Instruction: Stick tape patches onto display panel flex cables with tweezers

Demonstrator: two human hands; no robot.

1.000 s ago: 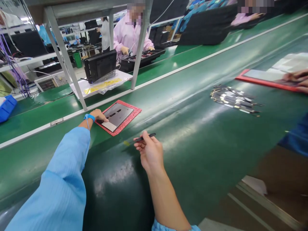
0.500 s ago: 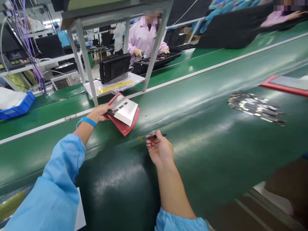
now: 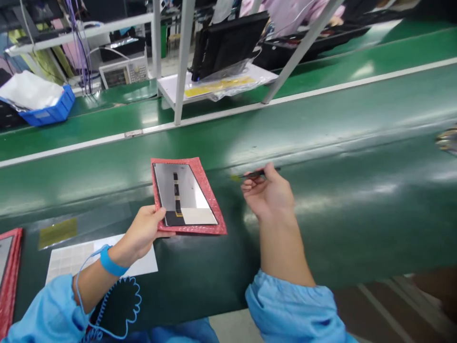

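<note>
My left hand (image 3: 144, 231) grips the lower left corner of a flat display panel (image 3: 196, 195) with a dark flex cable (image 3: 176, 190) on its silvery back. Under the panel lies a red bubble-wrap sheet (image 3: 210, 195), held together with it above the green bench. A blue wrist strap (image 3: 112, 262) with a coiled cord circles my left wrist. To the right of the panel, my right hand (image 3: 269, 193) is closed around slim black tweezers (image 3: 257, 173), palm turned up. Something small and yellowish (image 3: 235, 176) shows blurred at the tweezers' tip.
On the green bench (image 3: 357, 228) a white sheet of labels (image 3: 143, 264) and a yellow film piece (image 3: 58, 233) lie at left. Red wrap (image 3: 10, 281) is at the far left edge. Behind stand a blue bin (image 3: 53, 112), a shelf frame (image 3: 183, 62) and a black monitor (image 3: 230, 45).
The panel and red wrap have come closer to me and turned, showing more of the panel's back. My view has swung left. My right hand still holds the tweezers.
</note>
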